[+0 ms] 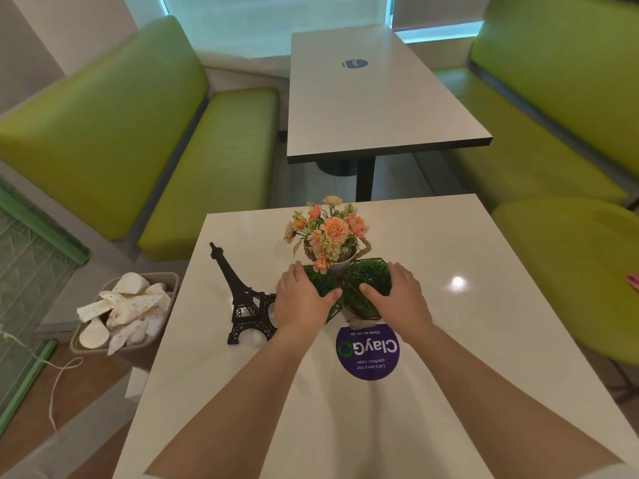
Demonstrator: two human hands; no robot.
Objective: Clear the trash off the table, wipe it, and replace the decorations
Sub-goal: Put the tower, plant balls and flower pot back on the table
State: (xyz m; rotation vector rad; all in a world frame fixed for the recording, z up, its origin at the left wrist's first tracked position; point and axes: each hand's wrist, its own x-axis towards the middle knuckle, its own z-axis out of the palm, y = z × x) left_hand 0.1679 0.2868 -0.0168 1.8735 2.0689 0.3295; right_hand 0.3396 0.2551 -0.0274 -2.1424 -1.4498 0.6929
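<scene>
The decorations sit together near the middle of the white table (466,340): two small green plants in wire frames, with a pot of peach flowers (328,233) right behind and between them. The left hand (301,299) cups the left green plant (321,281), fingers curled over its far side and thumb hooked across the front. The right hand (397,295) wraps the right green plant (370,278) the same way, thumb pressed into the foliage. Both plants touch the flower pot. Just beside the left hand, toward the table's left edge, a black Eiffel Tower model (242,302) stands upright. Toward the near edge, a round purple sticker (368,354) lies flat between the forearms. Off the left edge, on the floor, a bin (131,350) is heaped with crumpled paper wrappers (124,309). Beyond the far edge stands a second table (373,108), flanked by green benches (121,133).
</scene>
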